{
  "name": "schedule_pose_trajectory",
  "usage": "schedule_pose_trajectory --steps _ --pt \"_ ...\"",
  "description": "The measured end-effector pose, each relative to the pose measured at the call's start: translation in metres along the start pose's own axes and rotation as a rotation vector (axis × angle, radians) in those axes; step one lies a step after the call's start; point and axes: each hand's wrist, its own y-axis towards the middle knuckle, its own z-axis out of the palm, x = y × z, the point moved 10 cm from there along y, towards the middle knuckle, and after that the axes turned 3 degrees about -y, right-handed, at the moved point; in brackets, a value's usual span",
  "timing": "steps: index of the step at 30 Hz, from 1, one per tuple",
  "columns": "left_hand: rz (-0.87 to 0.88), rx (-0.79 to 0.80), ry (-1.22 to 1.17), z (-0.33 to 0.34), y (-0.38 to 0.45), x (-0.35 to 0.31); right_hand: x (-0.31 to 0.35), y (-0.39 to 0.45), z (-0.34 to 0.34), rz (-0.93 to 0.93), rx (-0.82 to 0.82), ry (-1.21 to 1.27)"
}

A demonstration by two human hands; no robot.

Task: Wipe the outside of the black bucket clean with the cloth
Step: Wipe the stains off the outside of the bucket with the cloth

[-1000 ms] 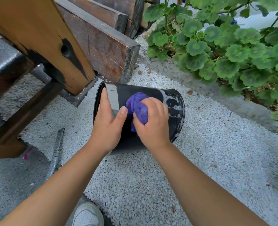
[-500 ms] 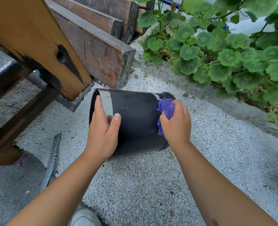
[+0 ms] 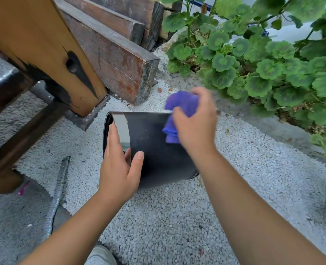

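Purple cloth (image 3: 181, 109), bunched into a wad, is clutched in the right hand (image 3: 195, 123), whose fingers curl around it; the hand is blurred, and the cloth seems to meet the far end of the black bucket (image 3: 158, 150) near its base, though contact cannot be made out for sure. Beside it, the left hand (image 3: 118, 165) lies flat on the bucket's wall near the open rim, fingers together and reaching toward the mouth, thumb spread apart across the dark side. A pale reflective band (image 3: 123, 131) wraps the bucket just inside the rim, partly under the fingers. The bucket lies on its side on white gravel (image 3: 235, 169), mouth facing left, near the foot of an orange wooden post (image 3: 49, 54). Dark timber beams (image 3: 116, 60) are stacked behind the post. A ribbed metal bar (image 3: 57, 196) lies on the gravel at the left edge, and leafy geranium plants (image 3: 263, 64) fill the far right. A white shoe (image 3: 101, 255) peeks in at the bottom edge.
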Motion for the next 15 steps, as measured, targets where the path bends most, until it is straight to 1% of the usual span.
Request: schedule_pose_trajectory --steps 2,3,4,5,7,11,13,15 --pt "0.027 -0.003 0.057 0.001 -0.005 -0.002 0.043 -0.029 0.039 -0.287 0.169 -0.184" --pt "0.046 0.000 0.104 0.002 -0.008 -0.004 0.053 -0.042 0.054 -0.379 0.233 -0.246" --pt "0.058 0.011 0.147 0.004 -0.009 -0.006 0.054 -0.047 0.060 -0.404 0.263 -0.272" --pt "0.067 0.020 0.173 0.005 -0.011 -0.006 0.049 -0.045 0.059 -0.377 0.264 -0.262" --pt "0.107 0.025 0.185 0.006 -0.013 -0.009 0.024 -0.027 0.048 -0.266 0.230 -0.242" --pt "0.118 0.020 0.160 0.005 -0.018 -0.008 -0.050 0.009 0.021 0.051 0.233 -0.267" --pt "0.102 0.028 0.152 0.006 -0.019 -0.007 -0.072 0.016 0.008 0.114 0.210 -0.296" --pt "0.085 0.051 0.100 0.008 -0.020 -0.007 -0.086 0.019 -0.002 0.133 0.185 -0.352"
